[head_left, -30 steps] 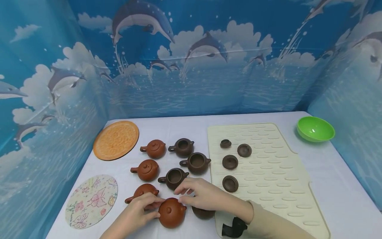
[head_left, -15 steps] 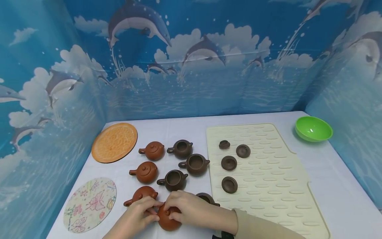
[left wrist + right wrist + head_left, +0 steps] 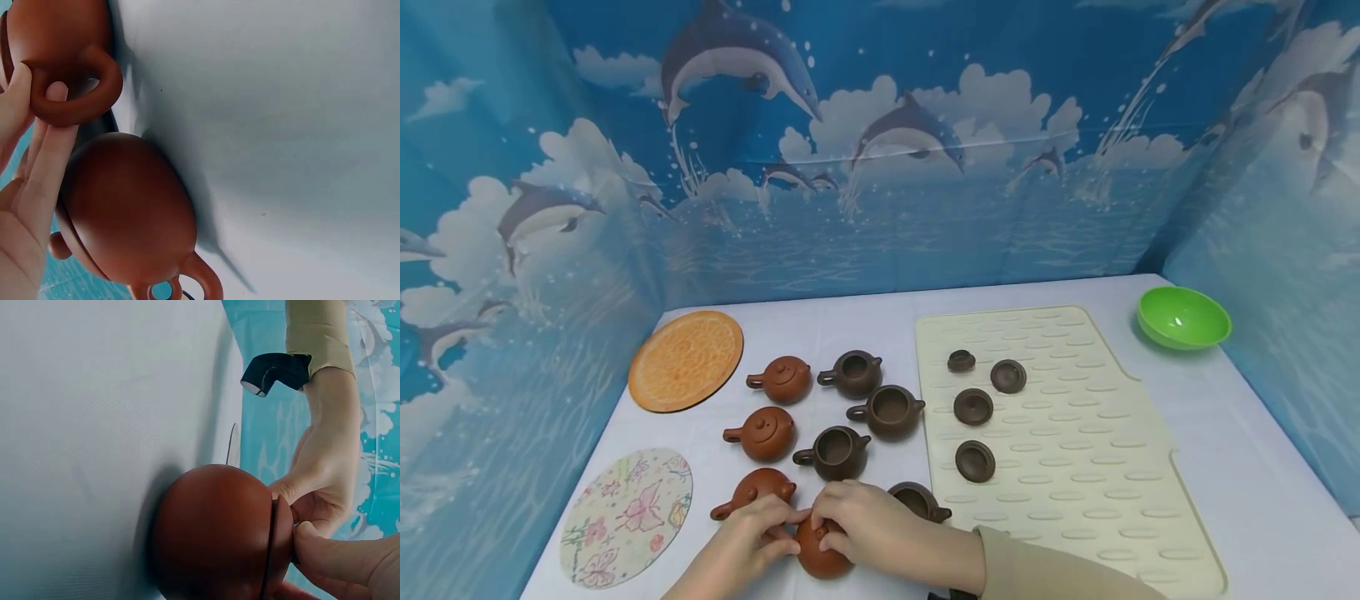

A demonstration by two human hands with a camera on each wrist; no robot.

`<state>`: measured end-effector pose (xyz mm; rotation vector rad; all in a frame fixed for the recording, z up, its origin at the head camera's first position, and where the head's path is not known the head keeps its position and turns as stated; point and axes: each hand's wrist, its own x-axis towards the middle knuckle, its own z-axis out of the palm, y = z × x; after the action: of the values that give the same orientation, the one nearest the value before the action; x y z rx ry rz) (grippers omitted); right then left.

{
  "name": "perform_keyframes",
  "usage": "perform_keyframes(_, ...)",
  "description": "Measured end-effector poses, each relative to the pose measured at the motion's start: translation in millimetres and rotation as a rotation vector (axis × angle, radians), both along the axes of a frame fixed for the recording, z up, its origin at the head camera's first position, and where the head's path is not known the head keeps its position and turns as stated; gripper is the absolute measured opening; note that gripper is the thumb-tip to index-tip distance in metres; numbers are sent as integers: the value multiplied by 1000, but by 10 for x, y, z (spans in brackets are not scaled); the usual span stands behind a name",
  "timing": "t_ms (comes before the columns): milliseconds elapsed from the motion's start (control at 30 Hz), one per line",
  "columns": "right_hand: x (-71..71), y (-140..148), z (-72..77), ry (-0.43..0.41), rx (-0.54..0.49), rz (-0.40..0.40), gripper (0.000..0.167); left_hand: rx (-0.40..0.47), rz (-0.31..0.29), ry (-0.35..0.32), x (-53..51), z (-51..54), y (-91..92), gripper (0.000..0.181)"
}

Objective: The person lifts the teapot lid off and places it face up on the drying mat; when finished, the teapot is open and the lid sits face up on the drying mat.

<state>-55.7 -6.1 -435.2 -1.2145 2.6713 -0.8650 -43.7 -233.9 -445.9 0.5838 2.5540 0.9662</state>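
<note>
Reddish-brown, that teapot [image 3: 820, 560] sits toward the near edge of the tabletop [image 3: 1217, 417], left hand [image 3: 748, 533] clamped on its handle [image 3: 94, 106], right hand [image 3: 867, 525] pinching its lid knob [image 3: 822, 533].

Bright, even light fills the head view, leaving a small glint in the bowl [image 3: 1183, 319] and faint, soft shadows around the pots [image 3: 766, 435]. Both wrist views look dimmer and bluish, with broader, soft-edged shadows across the cloth [image 3: 300, 137].
</note>
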Motion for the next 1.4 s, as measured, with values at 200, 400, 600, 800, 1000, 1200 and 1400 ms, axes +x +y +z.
perform_keyframes(200, -46, 115, 53, -140, -135, -10, 8, -3, 8, 7, 2, 0, 0, 32)
perform_keyframes(400, -180, 511, 158, -494, -401, -99, 10, -12, 16, -27, 2, 8, 16, 33)
perform_keyframes(600, -317, 1140, 191, -673, -529, -222, 25, -21, 37, -69, 10, 19, 11, 35)
perform_keyframes(800, -353, 1767, -4, -849, -696, -334, 26, 1, 33, -40, 6, 7, 14, 33)
perform_keyframes(1000, -333, 2211, -237, -1000, -928, -357, 20, 22, 34, -34, 6, -2, 30, 33)
perform_keyframes(1200, -371, 2382, -332, -1062, -1005, -432, 28, 20, 44, -50, 9, 2, 30, 33)
perform_keyframes(1400, -450, 2394, -343, -867, -697, -617, 70, 9, 43, -76, 12, 4, 32, 34)
